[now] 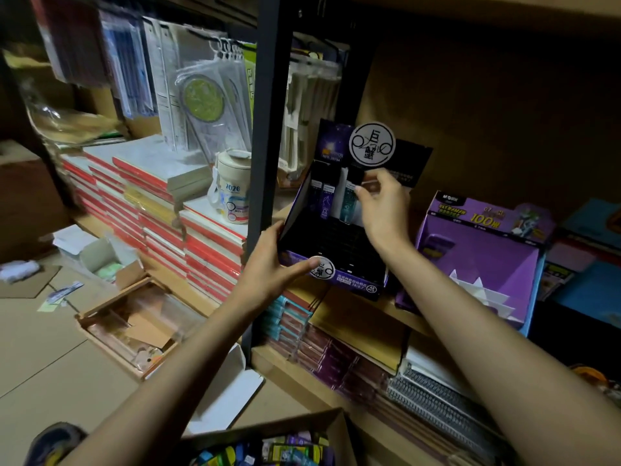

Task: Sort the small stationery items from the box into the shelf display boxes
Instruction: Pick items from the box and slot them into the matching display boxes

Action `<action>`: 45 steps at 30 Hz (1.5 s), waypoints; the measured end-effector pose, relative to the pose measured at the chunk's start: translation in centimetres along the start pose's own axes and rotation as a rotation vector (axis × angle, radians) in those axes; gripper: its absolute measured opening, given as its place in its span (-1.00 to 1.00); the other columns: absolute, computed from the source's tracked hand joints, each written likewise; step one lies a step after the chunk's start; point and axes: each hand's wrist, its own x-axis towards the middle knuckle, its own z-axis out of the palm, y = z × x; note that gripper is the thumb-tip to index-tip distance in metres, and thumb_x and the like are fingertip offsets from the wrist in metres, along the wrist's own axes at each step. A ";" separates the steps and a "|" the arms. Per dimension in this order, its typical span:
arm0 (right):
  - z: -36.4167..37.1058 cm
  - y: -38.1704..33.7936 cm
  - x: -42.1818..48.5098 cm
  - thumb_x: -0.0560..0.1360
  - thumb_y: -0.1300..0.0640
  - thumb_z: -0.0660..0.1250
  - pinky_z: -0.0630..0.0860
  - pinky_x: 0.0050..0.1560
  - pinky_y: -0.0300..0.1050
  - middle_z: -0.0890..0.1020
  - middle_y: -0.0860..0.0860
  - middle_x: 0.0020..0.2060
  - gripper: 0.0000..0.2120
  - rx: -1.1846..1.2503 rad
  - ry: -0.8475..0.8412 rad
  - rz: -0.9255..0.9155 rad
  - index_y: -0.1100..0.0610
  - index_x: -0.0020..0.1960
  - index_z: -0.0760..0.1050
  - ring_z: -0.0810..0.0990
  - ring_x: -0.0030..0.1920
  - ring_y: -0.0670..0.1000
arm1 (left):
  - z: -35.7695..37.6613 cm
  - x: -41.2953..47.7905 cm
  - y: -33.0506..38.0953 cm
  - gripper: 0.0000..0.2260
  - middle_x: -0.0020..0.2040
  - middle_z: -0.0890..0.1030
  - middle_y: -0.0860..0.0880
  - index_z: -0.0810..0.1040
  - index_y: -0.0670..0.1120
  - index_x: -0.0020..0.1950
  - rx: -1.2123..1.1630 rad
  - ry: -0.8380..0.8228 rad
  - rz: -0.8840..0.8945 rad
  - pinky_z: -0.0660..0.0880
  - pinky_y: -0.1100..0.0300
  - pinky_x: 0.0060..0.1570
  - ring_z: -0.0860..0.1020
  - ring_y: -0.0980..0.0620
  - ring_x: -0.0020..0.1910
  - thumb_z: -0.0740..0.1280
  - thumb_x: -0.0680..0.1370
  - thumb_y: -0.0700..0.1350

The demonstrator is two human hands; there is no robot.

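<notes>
dim wooden shelves (295,378), cardboard-covered floor (40,348)

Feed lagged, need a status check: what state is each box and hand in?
dark display box: open, few packs at back, rest bare
purple display box: open, on shelf
cardboard box: open, holding items
left hand: grips dark display box
right hand: pinches a pack

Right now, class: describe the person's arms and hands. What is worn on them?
No sleeves show on the left forearm or right forearm, bare to the frame's edge. The left hand and right hand wear no gloves; no watch, bracelet or ring is visible.
</notes>
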 end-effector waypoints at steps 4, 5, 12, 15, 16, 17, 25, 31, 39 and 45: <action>0.6 0.9 0.4 0.51 0.28 0.33 0.52 -0.04 -0.24 0.57 0.02 -0.11 -0.83 0.072 -0.029 0.053 0.20 0.10 0.52 0.58 -0.06 -0.02 | -0.2 -0.3 -1.0 -0.28 0.38 0.38 0.00 0.19 -0.01 0.46 -0.029 -0.018 -0.007 0.46 -0.04 0.26 0.47 0.01 0.26 0.47 0.40 -0.05; 0.8 1.0 0.6 0.51 0.29 0.32 0.57 0.00 -0.13 0.57 0.02 -0.12 -0.82 0.089 -0.035 0.083 0.19 0.10 0.52 0.60 -0.05 0.02 | -0.3 -0.3 -1.1 -0.29 0.37 0.38 0.02 0.20 -0.01 0.46 -0.026 -0.013 -0.001 0.46 -0.03 0.26 0.46 0.02 0.27 0.47 0.40 -0.05; 2.3 2.1 0.9 0.52 0.22 0.32 0.57 0.06 0.03 0.59 0.02 -0.20 -0.88 0.007 -0.023 0.177 0.17 0.05 0.55 0.60 -0.10 0.03 | -0.4 0.1 -1.0 -0.35 0.25 0.37 0.16 0.24 -0.02 0.41 -0.033 -0.013 0.005 0.46 0.23 0.19 0.44 0.12 0.24 0.48 0.40 -0.09; 2.2 1.7 0.9 0.53 0.17 0.32 0.56 0.01 -0.05 0.61 0.08 -0.16 -0.89 -0.089 -0.027 0.184 0.19 0.01 0.54 0.59 -0.09 0.05 | -1.0 0.1 -0.5 -0.37 0.23 0.41 0.13 0.26 -0.06 0.42 -0.028 -0.043 -0.026 0.42 0.35 0.13 0.42 0.17 0.21 0.46 0.42 -0.11; 2.0 1.4 0.8 0.53 0.15 0.33 0.54 -0.01 -0.06 0.62 0.12 -0.12 -0.87 -0.138 -0.053 0.192 0.21 0.00 0.52 0.60 -0.06 0.09 | -1.4 -0.1 -0.3 -0.39 0.22 0.42 0.13 0.27 -0.06 0.42 -0.015 -0.050 -0.039 0.41 0.36 0.10 0.41 0.19 0.19 0.45 0.44 -0.11; 1.6 1.2 0.6 0.52 0.14 0.34 0.53 -0.03 -0.06 0.62 0.15 -0.07 -0.85 -0.184 -0.084 0.198 0.22 0.02 0.50 0.59 -0.04 0.11 | -1.9 -0.4 -0.1 -0.42 0.20 0.42 0.14 0.28 -0.06 0.41 0.015 -0.048 -0.042 0.39 0.41 0.05 0.41 0.22 0.17 0.43 0.45 -0.10; -4.3 -1.5 -8.5 0.52 0.22 0.30 0.40 0.02 -0.17 0.52 0.10 0.08 -0.76 -0.245 -0.449 -0.256 0.18 0.18 0.44 0.52 0.03 0.05 | -5.3 -8.5 -2.0 -0.88 -0.05 0.63 0.00 0.56 -0.12 0.07 0.195 -0.104 -0.059 0.50 0.40 -0.07 0.60 0.07 -0.06 0.36 0.54 -0.20; -4.7 2.9 -19.3 0.52 0.12 0.27 0.50 -0.06 -0.01 0.57 0.06 0.00 -0.85 -0.409 -0.815 -0.271 0.12 0.07 0.50 0.55 0.01 0.09 | -2.1 -18.8 -10.8 -0.78 0.09 0.58 -0.16 0.52 -0.27 0.15 0.262 -0.223 -0.426 0.49 0.09 0.12 0.57 -0.09 0.07 0.36 0.53 -0.23; 0.4 16.1 -32.6 0.54 0.12 0.29 0.41 -0.07 -0.09 0.54 0.14 0.11 -0.74 -0.522 -1.320 0.136 0.21 0.17 0.43 0.52 0.11 0.13 | 4.2 -32.3 -20.2 -0.67 0.15 0.52 -0.25 0.49 -0.28 0.19 0.205 -0.175 -0.802 0.41 0.12 0.13 0.50 -0.15 0.17 0.44 0.47 -0.22; 3.7 22.1 -38.8 0.54 0.05 0.32 0.33 0.32 -0.03 0.28 0.09 0.41 -0.42 -0.550 -1.301 0.299 0.13 0.47 0.18 0.28 0.39 0.11 | 4.8 -37.7 -24.1 -0.45 0.35 0.34 -0.29 0.38 -0.26 0.36 0.355 -0.077 -0.922 0.25 0.13 0.28 0.32 -0.23 0.36 0.47 0.44 -0.15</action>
